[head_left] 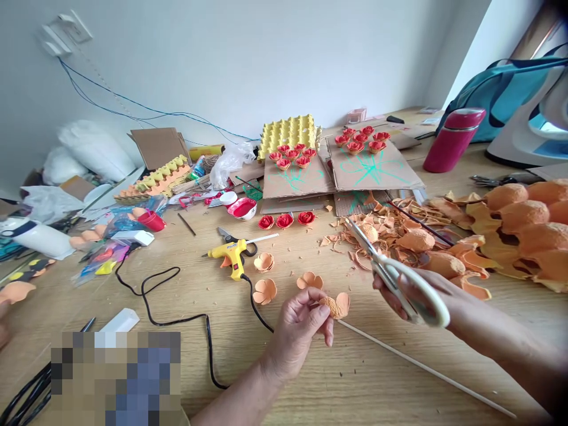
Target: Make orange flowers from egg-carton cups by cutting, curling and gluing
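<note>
Left hand [299, 328] bare — left forearm [242, 390] uncovered as far as seen. Right hand [445, 287] bare too — right forearm [501, 337] likewise uncovered, far end dim.

Table [177, 349] laden edge to edge

Left of centre, the glue gun [231, 255], two cups [265, 291] just right of it; behind, three roses [284, 220], before cardboard sheets [274, 182] bearing more! Over right, scraps [397, 219], then egg tray [521, 222]; flask [455, 142] upper right; lower centre, petal cup [338, 308] in left hand [302, 322], scissors [385, 267] rightward in right hand [446, 286]
</note>
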Motion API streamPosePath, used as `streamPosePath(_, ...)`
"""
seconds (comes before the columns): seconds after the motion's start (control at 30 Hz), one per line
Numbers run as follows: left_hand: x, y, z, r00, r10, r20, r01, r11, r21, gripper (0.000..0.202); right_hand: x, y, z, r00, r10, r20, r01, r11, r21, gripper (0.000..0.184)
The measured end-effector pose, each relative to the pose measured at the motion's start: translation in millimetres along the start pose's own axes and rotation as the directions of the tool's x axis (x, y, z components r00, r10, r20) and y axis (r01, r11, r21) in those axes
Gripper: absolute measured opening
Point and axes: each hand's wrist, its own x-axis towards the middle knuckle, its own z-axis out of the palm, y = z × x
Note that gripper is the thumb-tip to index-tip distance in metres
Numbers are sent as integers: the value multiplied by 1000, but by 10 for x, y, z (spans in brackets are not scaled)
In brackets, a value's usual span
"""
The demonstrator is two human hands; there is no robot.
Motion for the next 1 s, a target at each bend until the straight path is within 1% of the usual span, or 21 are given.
streamPosePath(0.03, -5, 0, -2, 1000, 3, -2, -3, 1000, 4, 30, -13, -17, 29, 999, -45, 18, 47, 989, -140, 39)
streamPosePath(0.1, -17, -4, -8, 1000, 14, -13, -14, 1000, 14, 29, -48, -45, 91, 991, -122, 62, 137, 910, -390, 32)
streamPosePath(0.2, -29, -13, -18, 998, 49, -27, -48, 998, 28, 28, -92, -38, 189, 966, -230, 120, 255, 744, -617, 23)
streamPosePath(0.3, -27, -15, -17, 995, 95, -29, -95, 995, 26, 28, -99, 47, 260, 914, -354, 197, 379, 574, -726, 12)
streamPosePath(0.37, -20, -10, -9, 992, 120, -35, -120, 993, 23, 27, -83, 125, 277, 872, -435, 225, 433, 470, -769, 5)
streamPosePath(0.43, -12, -1, 0, 989, 138, -51, -137, 990, 24, 26, -60, 197, 277, 837, -501, 223, 444, 382, -810, 6)
streamPosePath(0.5, -5, 4, 4, 986, 152, -65, -151, 988, 21, 25, -40, 246, 273, 811, -546, 210, 433, 320, -843, 9)
streamPosePath(0.57, -2, 1, 0, 985, 162, -62, -161, 987, 15, 23, -28, 267, 272, 798, -568, 200, 423, 292, -858, 9)
streamPosePath(0.77, -10, -41, -42, 984, 178, -25, -178, 984, -2, 19, -26, 234, 301, 772, -603, 201, 430, 264, -863, 9)
streamPosePath(1.0, -9, -42, -30, 986, 166, 23, -167, 985, 43, 18, -30, 196, 323, 769, -604, 208, 447, 277, -851, 6)
